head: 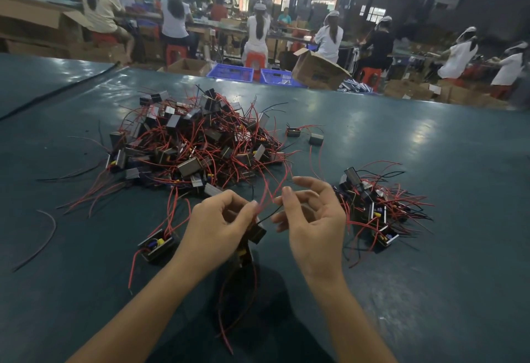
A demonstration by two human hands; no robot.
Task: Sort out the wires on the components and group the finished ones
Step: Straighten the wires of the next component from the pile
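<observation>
Left hand (218, 225) grips a small black box component (257, 233) before the big heap of red-wired boxes (195, 144); right hand (312, 219) pinches its thin black wire (269, 214). Untangling, seemingly; next, a straightening pull, then the smaller pile (375, 207) beside the heap.

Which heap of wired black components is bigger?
The far tangled heap of black box components with red wires, behind the left hand; the small heap beside the right hand holds far fewer.

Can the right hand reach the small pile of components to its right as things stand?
Probably yes: the small pile lies on the table close beside the right hand, with nothing between them. It seems to pinch a black wire, though, which it would have to release.
</observation>
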